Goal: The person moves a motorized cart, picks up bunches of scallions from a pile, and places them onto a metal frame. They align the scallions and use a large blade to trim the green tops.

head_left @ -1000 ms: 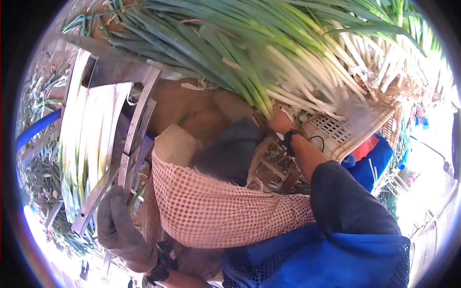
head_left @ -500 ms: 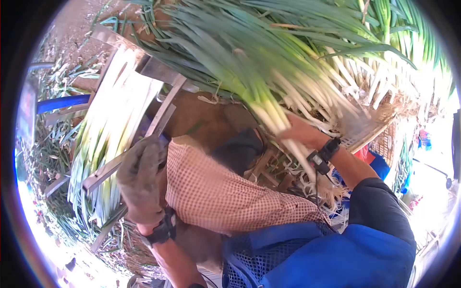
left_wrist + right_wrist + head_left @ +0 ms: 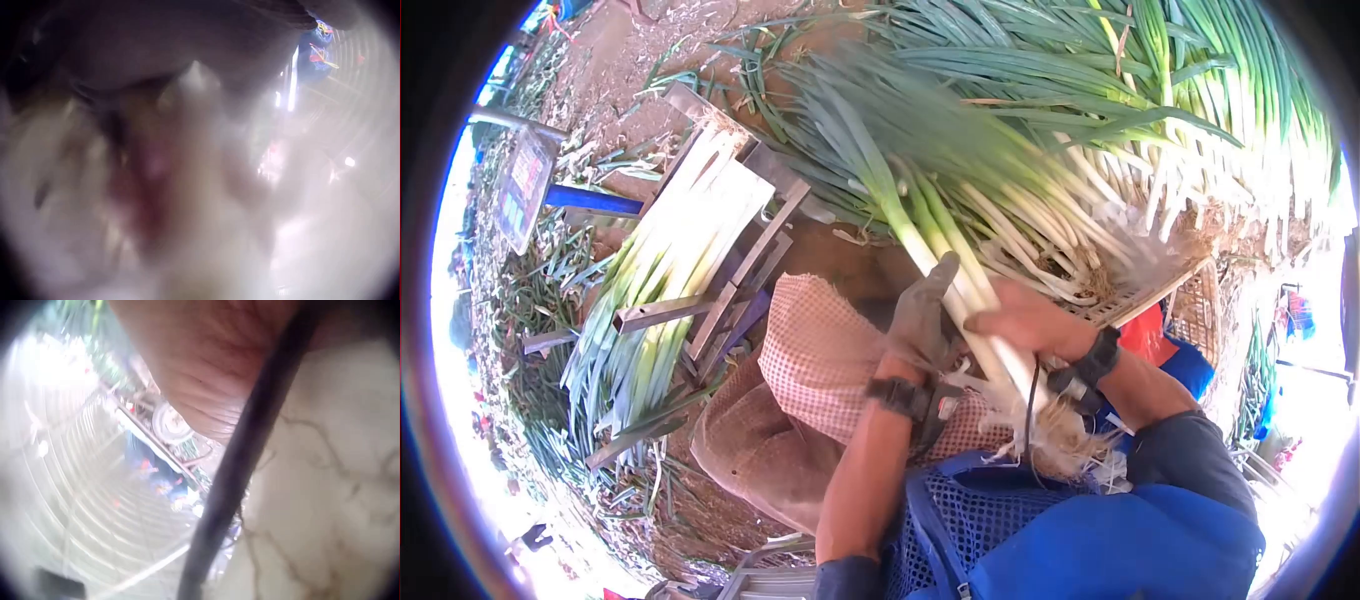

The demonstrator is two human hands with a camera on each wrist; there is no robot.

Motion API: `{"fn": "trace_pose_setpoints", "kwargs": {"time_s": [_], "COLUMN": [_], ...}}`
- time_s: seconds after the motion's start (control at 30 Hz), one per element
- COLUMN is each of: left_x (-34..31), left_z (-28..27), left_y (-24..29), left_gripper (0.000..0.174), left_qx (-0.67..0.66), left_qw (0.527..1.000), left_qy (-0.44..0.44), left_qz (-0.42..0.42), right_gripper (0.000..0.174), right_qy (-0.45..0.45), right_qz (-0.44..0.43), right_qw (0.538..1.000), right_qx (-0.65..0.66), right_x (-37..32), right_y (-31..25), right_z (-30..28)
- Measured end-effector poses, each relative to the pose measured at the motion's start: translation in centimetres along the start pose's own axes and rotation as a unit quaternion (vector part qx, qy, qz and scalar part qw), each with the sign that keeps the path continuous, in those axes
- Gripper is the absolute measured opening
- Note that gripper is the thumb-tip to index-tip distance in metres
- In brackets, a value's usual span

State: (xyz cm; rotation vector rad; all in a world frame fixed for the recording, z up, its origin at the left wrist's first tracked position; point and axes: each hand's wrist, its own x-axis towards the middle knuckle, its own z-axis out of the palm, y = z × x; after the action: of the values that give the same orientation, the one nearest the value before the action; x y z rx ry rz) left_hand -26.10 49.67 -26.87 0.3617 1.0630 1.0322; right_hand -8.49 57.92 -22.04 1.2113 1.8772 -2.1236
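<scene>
In the head view, a few thick green onions [image 3: 1000,362] slant over the lap, white stems and roots toward the body. My bare right hand [image 3: 1030,318] grips their white stems, thumb across the top. Beside it my left hand [image 3: 922,318], in a grey glove, holds the same stems a little to the left, its thumb [image 3: 944,268] lying along them. The left wrist view is mostly blurred. Close up in the right wrist view, the right palm [image 3: 206,369] sits near a pale stem [image 3: 331,462] with thin roots, crossed by a dark cable [image 3: 244,456].
A metal rack [image 3: 745,270] at left bears a bundle of green onions [image 3: 690,235]. Behind it stands a panel [image 3: 525,190] on a blue bar [image 3: 595,200]. A large heap of green onions [image 3: 1040,90] lies ahead, near a woven basket [image 3: 1195,300]. Checked cloth [image 3: 820,350] covers the lap.
My left hand has come from beside the metal rack over to the stems. My right hand has drawn several green onions from the heap toward the body.
</scene>
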Motion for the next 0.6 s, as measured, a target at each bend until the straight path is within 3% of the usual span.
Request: {"fn": "trace_pose_setpoints", "kwargs": {"time_s": [0.03,0.07,0.13,0.17,0.2,0.27,0.3,0.37,0.5,0.57,0.6], "left_x": [0.2,0.3,0.4,0.1,-0.1,-1.2,-2.2,-3.3,-7.0,-6.9,-6.2], "left_z": [-0.1,0.2,1.1,2.2,3.1,5.0,6.6,9.4,13.1,13.6,12.7], "left_y": [-0.9,-1.5,-2.8,-2.3,-1.6,0.2,2.1,4.8,10.0,10.5,10.1], "left_gripper": [0.041,0.040,0.036,0.033,0.031,0.035,0.036,0.037,0.042,0.038,0.035], "left_qx": [0.143,0.278,0.203,-0.008,-0.217,-0.195,-0.162,-0.162,-0.140,-0.274,-0.050], "left_qw": [0.983,0.934,0.953,0.994,0.976,0.980,0.985,0.981,0.977,0.950,0.966], "left_qy": [0.013,0.027,0.036,0.031,0.026,0.018,0.004,-0.006,-0.034,-0.081,-0.038], "left_qz": [0.116,0.225,0.222,0.106,-0.013,0.024,0.059,0.111,0.156,0.130,0.253], "right_gripper": [0.043,0.045,0.053,0.057,0.059,0.062,0.066,0.061,0.064,0.065,0.065], "right_qy": [0.012,0.022,0.022,0.025,0.027,0.029,0.059,0.099,0.099,0.111,0.116], "right_qz": [-0.013,-0.023,0.025,0.050,0.020,-0.039,0.017,-0.025,-0.092,-0.132,-0.145], "right_qw": [1.000,0.999,0.995,0.987,0.992,0.996,0.989,0.972,0.977,0.975,0.972], "right_qx": [0.005,0.009,-0.098,-0.150,-0.124,-0.076,-0.133,-0.210,-0.163,-0.138,-0.141], "right_x": [-0.6,-1.2,-2.5,-3.4,-4.3,-7.0,-8.3,-10.9,-14.9,-15.1,-15.0], "right_y": [0.2,0.4,0.2,-0.5,-2.1,-6.8,-8.3,-10.4,-15.3,-14.8,-14.5], "right_z": [0.4,0.8,-0.4,-0.8,-1.2,-1.9,-2.6,-3.7,-4.0,-3.9,-3.9]}}
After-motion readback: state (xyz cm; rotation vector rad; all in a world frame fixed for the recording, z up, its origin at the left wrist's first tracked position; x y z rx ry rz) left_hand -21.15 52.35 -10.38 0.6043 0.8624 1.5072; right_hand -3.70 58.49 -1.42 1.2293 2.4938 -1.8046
